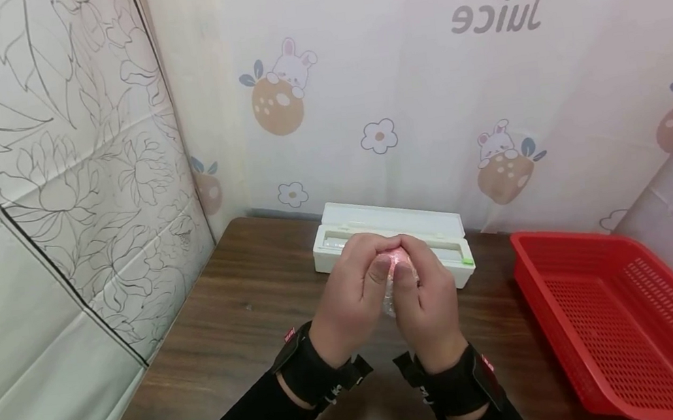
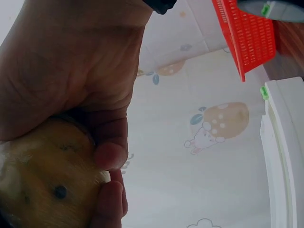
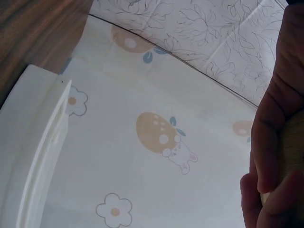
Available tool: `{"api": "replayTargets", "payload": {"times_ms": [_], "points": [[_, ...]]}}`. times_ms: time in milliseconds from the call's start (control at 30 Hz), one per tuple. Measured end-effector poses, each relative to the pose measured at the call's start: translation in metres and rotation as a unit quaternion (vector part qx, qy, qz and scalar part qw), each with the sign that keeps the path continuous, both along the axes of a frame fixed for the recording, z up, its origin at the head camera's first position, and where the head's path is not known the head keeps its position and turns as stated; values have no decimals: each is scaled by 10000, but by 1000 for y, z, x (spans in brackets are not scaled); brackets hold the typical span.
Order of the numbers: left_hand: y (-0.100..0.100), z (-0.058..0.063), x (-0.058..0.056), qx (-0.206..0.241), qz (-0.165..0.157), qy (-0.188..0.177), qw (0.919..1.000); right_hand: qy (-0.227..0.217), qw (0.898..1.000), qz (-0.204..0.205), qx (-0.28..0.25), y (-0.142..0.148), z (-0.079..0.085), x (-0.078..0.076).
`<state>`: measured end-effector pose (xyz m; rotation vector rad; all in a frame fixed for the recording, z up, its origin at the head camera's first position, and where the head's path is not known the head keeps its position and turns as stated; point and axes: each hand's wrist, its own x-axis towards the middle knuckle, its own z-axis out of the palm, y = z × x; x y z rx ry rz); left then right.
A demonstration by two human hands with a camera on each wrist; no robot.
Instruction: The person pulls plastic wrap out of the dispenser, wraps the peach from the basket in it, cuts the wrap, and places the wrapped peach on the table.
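Both hands hold one rounded, plastic-wrapped thing (image 1: 397, 257) over the table, in front of a white lidded box. It looks pink in the head view, with crinkled clear film below. In the left wrist view the wrapped thing (image 2: 52, 175) is shiny, yellow-brown, and has a dark spot. My left hand (image 1: 348, 291) curls round its left side, my right hand (image 1: 428, 296) round its right, thumbs side by side on top. Most of it is hidden by the fingers. At the right wrist view's edge, my right hand (image 3: 275, 142) shows curled fingers.
The long white box (image 1: 392, 214) stands behind the hands with its lid raised, a clear roll inside and a green piece at its right end. To the right is a red plastic basket (image 1: 541, 312). Patterned cloth (image 1: 358, 64) hangs behind the brown wooden table (image 1: 231, 317).
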<state>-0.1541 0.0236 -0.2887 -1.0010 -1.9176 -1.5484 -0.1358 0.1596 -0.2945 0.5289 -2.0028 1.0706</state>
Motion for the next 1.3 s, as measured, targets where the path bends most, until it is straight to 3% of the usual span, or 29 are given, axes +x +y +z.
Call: {"api": "replayTargets", "payload": {"times_ms": [100, 233, 400, 500, 733, 867, 967, 1033, 1167, 1300], "points": [[-1, 1, 0, -63, 106, -20, 9999, -146, 9998, 120, 103, 3, 2, -2], [-3, 2, -1, 223, 105, -285, 9993, -354, 9976, 345, 480, 6, 3, -4], [-8, -2, 4, 557, -524, -1284, 9888, -25, 9920, 146, 1252, 8, -5, 0], [-9, -4, 6, 388, -827, -1555, 9836, 147, 9916, 4, 1289, 10, -10, 0], [-10, -6, 3, -45, -722, -1530, 9856, -51, 9919, 308, 1233, 16, -11, -4], [-11, -7, 1, -198, -672, -1461, 9868, -840, 9912, 425, 935, 19, -10, 0], [-11, -6, 1, -359, -475, -1273, 9901, -1377, 9885, 239, 585, 18, -9, 1], [-12, -5, 0, -306, -444, -1253, 9907, -1468, 9877, 36, 539, 16, -8, 1], [-13, 0, -2, 197, -730, -1404, 9872, -886, 9917, -108, 928, 9, -7, -2], [-15, 3, -4, 297, -760, -1554, 9845, -278, 9916, -152, 1257, 6, -6, -7]]}}
